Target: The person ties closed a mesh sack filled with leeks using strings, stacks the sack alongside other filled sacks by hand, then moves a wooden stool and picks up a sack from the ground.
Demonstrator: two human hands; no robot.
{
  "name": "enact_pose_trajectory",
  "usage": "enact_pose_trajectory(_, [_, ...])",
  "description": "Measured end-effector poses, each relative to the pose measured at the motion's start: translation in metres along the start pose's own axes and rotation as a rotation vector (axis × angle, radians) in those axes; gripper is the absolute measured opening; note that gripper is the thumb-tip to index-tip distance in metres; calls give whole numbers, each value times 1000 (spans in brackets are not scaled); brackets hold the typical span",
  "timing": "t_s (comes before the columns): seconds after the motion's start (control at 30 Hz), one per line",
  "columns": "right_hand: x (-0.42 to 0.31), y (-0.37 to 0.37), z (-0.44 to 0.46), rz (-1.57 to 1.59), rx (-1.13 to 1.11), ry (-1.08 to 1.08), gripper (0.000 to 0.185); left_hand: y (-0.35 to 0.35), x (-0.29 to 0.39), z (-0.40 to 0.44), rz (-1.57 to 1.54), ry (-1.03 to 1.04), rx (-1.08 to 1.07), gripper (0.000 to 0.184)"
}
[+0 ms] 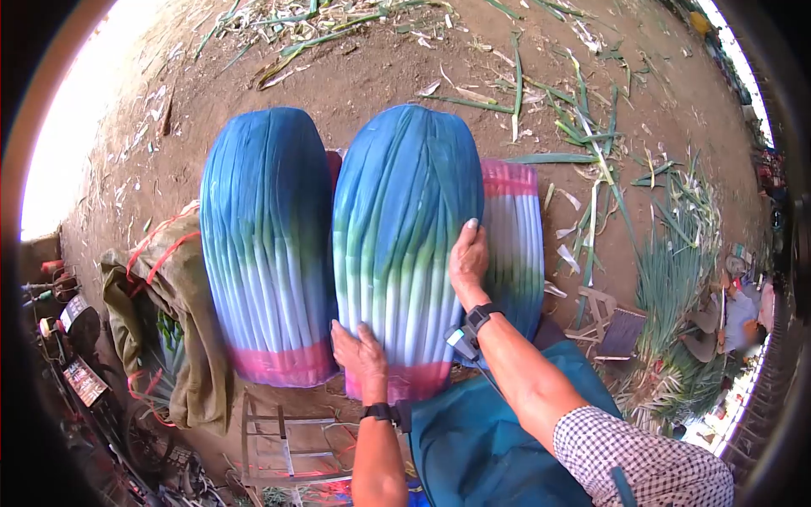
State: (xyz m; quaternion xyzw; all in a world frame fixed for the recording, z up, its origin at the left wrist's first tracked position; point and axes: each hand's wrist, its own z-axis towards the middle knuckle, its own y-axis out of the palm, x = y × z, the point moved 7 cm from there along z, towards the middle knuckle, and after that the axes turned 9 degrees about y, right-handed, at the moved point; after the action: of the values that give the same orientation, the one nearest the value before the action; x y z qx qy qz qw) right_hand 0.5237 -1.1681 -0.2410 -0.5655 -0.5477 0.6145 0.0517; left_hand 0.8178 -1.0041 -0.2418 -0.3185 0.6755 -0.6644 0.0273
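Observation:
In the middle of the head view lies a large bundle of long green onions (410,198) in clear plastic, blue over the leaves and pink at the white ends. My left hand (361,362) grips its lower left edge, with the thumb on top. Higher up, my right hand (470,260) holds the right edge, some of its fingers hidden at the side. A similar wrapped bundle (269,245) lies close on the left. Partly beneath the held one, on the right, another wrapped bundle (515,224) points the opposite way, its pink end away from me.
Loose green onions (667,279) lie heaped at right, near a seated person (739,321) and a small folding stool (621,329). A brown sack (190,338) stands at left. Below is a metal frame (291,435). Leaf scraps (583,127) litter the dirt floor.

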Motion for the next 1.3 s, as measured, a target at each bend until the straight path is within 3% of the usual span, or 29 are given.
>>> enact_pose_trajectory(0.27, [22, 4, 3, 115, 139, -102, 47, 4, 7, -7, 31, 69, 103, 71])
enact_pose_trajectory(0.37, [20, 3, 5, 93, 26, -67, 48, -1, 10, -6, 21, 55, 29, 69])
enact_pose_trajectory(0.57, [26, -3, 10, 107, 30, 22, 56, -6, 14, -10, 12, 73, -5, 65])
enact_pose_trajectory(0.7, [31, 3, 25, 99, -7, 41, 66, -42, -14, -54, -202, -179, 116, 61])
enact_pose_trajectory(0.8, [30, 4, 23, 137, 9, -51, 69, -43, -85, -99, -311, -531, 280, 63])
enact_pose_trajectory(0.83, [30, 3, 21, 167, 29, -40, 69, -30, -115, -121, -399, -752, 286, 70])
enact_pose_trajectory(0.93, [35, 5, 24, 91, -75, 107, 73, 19, -79, -143, -1579, -1267, 48, 79])
enact_pose_trajectory(0.97, [37, -2, 21, 29, -77, 180, 74, 14, -65, -136, -1538, -1279, 112, 85])
enact_pose_trajectory(1.03, [37, 10, 29, 80, -42, 95, 74, 26, -68, -127, -1506, -1240, 177, 84])
enact_pose_trajectory(1.1, [80, 7, 26, 75, -25, 124, 74, 42, -91, -147, -1396, -1248, 243, 82])
enact_pose_trajectory(1.17, [76, 14, 39, 89, 41, 152, 75, 48, -88, -144, -1345, -1252, 308, 80])
enact_pose_trajectory(1.2, [74, 7, 38, 77, 53, 60, 74, 38, -82, -154, -1308, -1274, 329, 79])
enact_pose_trajectory(1.23, [66, 8, 43, 99, 41, 56, 73, 56, -117, -170, -1236, -1173, 320, 67])
enact_pose_trajectory(1.3, [65, 3, 39, 145, 20, 84, 71, -9, -105, -124, -470, -629, 266, 58])
